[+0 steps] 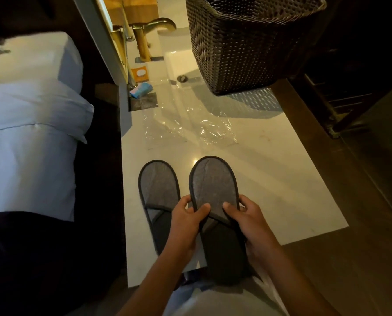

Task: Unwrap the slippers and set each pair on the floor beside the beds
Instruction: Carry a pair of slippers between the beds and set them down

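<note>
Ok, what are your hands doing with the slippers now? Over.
Both hands, left and right, gripping one grey fabric slipper. Its twin lies flat on the white counter. Clear plastic wrapper lies ahead.

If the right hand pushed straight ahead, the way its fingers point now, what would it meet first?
The right hand points up the pale counter, gripping the held slipper with the left hand. Past that slipper's toe, the first thing in line looks like the clear plastic wrap; the wicker basket stands beyond. Depth is uncertain.

Dim warm light around me, glare on the white counter (270, 174) and plastic wrap (190, 128), black corners, soft blur, edges bowed.
</note>
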Action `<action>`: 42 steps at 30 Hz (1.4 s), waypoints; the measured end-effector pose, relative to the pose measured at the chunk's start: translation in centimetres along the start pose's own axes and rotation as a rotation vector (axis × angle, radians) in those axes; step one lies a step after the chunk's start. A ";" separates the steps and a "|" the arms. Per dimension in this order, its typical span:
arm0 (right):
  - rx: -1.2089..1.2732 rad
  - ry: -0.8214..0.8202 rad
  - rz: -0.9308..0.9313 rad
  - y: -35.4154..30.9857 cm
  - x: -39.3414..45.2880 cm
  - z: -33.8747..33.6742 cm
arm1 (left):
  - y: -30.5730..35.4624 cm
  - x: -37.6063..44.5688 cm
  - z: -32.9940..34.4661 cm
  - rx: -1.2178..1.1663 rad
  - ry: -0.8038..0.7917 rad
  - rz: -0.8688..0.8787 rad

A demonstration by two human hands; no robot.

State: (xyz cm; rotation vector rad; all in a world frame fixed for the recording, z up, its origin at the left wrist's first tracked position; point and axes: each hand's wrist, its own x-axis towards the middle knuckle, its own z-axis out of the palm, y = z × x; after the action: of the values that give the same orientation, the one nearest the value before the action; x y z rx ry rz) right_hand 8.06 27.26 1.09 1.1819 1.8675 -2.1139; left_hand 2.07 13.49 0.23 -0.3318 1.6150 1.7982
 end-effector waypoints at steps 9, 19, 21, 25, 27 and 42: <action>-0.105 -0.157 -0.065 0.4 -2.3 1.2 | -1.8 -4.4 -2.5 0.004 0.156 0.124; -0.258 -0.512 -0.071 0.2 -5.5 3.3 | -4.5 -12.1 -3.8 -0.177 0.485 0.206; -0.307 -0.562 -0.091 0.7 -6.7 4.2 | -5.4 -13.9 -4.4 -0.219 0.561 0.218; -0.401 -0.683 -0.132 2.0 -9.1 6.8 | -7.4 -17.5 -6.4 -0.293 0.704 0.251; -0.441 -0.751 -0.134 2.8 -10.6 8.5 | -8.5 -19.6 -7.7 -0.344 0.766 0.290; -0.705 -1.204 -0.131 14.7 -29.0 28.6 | -19.0 -38.5 -25.0 -0.694 1.205 0.446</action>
State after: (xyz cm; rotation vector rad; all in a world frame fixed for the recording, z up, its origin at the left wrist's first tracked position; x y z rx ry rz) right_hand 22.30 -13.41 4.90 -0.3395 1.7049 -1.3486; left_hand 36.06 -22.61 3.94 -1.7526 1.7549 2.7236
